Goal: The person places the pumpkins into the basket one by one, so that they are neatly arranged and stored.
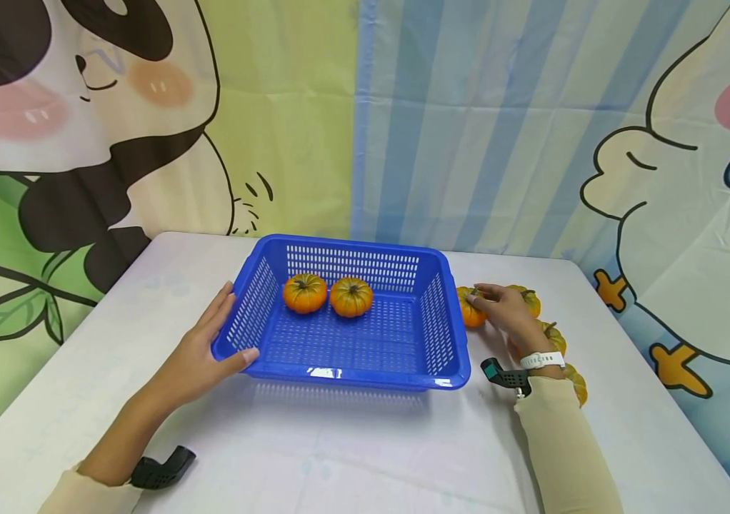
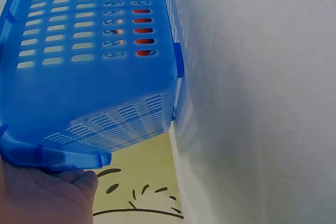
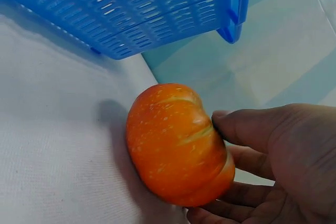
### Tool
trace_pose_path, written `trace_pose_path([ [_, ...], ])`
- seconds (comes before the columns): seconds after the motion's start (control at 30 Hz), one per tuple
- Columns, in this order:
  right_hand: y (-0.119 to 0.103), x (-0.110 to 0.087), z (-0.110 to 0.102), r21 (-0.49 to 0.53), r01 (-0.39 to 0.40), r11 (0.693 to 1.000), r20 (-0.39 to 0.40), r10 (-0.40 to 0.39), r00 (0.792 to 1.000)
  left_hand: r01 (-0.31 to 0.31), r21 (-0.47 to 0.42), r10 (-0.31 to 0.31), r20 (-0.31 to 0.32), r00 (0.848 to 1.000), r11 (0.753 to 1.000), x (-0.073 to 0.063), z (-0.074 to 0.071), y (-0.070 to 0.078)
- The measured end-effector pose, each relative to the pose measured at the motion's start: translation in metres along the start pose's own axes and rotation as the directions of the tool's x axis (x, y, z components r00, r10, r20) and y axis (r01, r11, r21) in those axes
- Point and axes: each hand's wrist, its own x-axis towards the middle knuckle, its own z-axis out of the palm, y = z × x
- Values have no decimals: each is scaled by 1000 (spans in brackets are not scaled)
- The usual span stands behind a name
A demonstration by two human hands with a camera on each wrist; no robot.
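Note:
A blue plastic basket (image 1: 355, 380) with slotted walls stands on the table, two small orange pumpkins (image 1: 304, 293) side by side towards its back left. My left hand (image 1: 201, 360) rests at its near left corner, fingers straight along the outer side of the rim and thumb laid on the front rim. To the right of the basket my right hand (image 1: 508, 308) holds another small pumpkin (image 3: 176, 145) by its top, thumb on one side and fingers on the other. In the right wrist view this pumpkin is close to the table cloth, near the basket's slotted wall.
Several more pumpkins (image 1: 576, 385) lie in a line along the right, partly hidden behind the right hand and wrist. A white cloth (image 1: 339, 450) covers the table. Behind it hangs a printed curtain (image 1: 468, 121) with cartoon animals.

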Motion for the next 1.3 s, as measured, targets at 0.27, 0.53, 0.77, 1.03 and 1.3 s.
trace_pose_path([
  [0.27, 5, 0, 3, 42, -16, 999, -14, 16, 1000, -3, 4, 3, 1, 1000, 1000, 0, 1, -1],
  [0.53, 9, 2, 4, 17, 22, 1000, -45, -21, 999, -3, 0, 3, 3, 1000, 1000, 0, 1, -1],
  [0.77, 5, 0, 5, 65, -20, 998, -72, 25, 997, 2, 3, -2, 2, 1000, 1000, -1, 2, 0],
  [1.03, -1, 0, 3, 127, 13, 992, -114, 2, 993, 4, -22, -4, 8, 1000, 1000, 1, -2, 0],
  [1.3, 1, 6, 3, 181, 77, 981, -150, -50, 987, -3, -23, 3, 4, 1000, 1000, 2, -2, 0],
])
